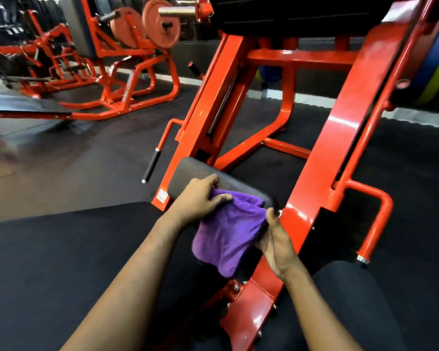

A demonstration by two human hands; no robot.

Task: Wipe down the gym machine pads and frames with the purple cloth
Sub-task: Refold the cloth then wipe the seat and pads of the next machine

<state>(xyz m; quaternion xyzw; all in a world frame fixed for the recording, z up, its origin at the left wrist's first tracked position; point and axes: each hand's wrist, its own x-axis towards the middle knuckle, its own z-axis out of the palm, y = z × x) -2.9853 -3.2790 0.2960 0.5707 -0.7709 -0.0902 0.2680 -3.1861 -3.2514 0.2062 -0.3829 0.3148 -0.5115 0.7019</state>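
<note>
- Purple cloth (228,234), soft and fleecy with a rumpled pile, hangs stretched between both hands in the head view, just in front of the small pad (203,171) and touching its near edge
- left hand (200,198) curls its fingers over the cloth's top corner and pinches it against the pad, probably to anchor the fabric there
- right hand (276,244) grips the cloth's opposite edge with the thumb up along it; its fingers are hidden behind the fabric; holding both edges looks like refolding or spreading the cloth for a fresh face
- the small pad is a rounded bolster in dull grey-black vinyl, smooth and slightly scuffed, bolted low on the orange frame (322,158)
- that frame is glossy painted steel, square-edged beams that catch bright highlights, so it should wipe easily
- a broad black pad (61,249), matte and flat, fills the lower left
- a bent handle (152,165) with a black rubber grip stands just beside the bolster
- orange weight plates (160,24) sit on a second machine well apart, behind
</note>
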